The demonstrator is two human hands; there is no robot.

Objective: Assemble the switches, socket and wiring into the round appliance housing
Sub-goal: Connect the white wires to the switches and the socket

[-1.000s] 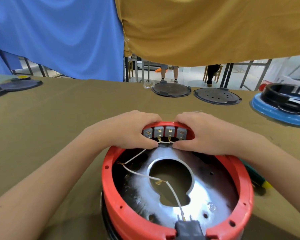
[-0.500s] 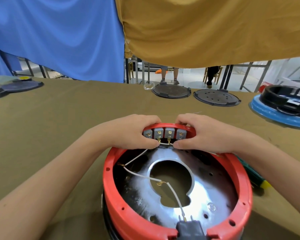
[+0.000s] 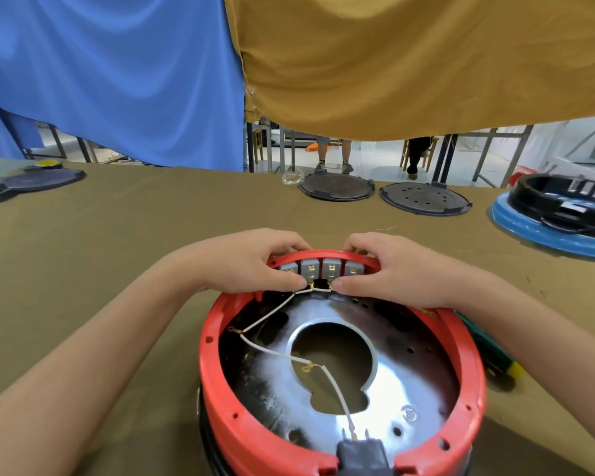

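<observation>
The red round housing [image 3: 340, 372] sits open side up on the table [image 3: 117, 252] right in front of the person, with the black socket [image 3: 361, 456] at the near rim and the four grey switches [image 3: 322, 269] lined up in the far rim. Both hands curl over that far edge, left hand [image 3: 251, 262] and right hand [image 3: 397, 269], thumbs pinching in by the brass terminals. Probably that's to brace the switch row while the white wiring [image 3: 272, 312] gets seated.

One camera on my head looks forward and down, close over my hands at the near edge of the table [image 3: 100, 242], its far edge beyond.
</observation>
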